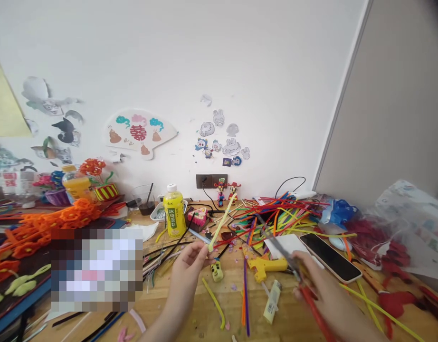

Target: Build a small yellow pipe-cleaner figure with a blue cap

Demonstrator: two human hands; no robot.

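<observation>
Pinching pipe cleaner (220,224) in left hand (186,271), right hand (322,297) gripping scissors (283,251).

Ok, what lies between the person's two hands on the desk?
In the head view, a yellow hot glue gun lies between the left hand and right hand, beside purple and orange pipe cleaners.

White wall (261,57), paper cutouts (65,102), fan-shaped card (140,133), dark socket (204,181); grey partition (383,95) right; wooden desk (201,323).
</observation>
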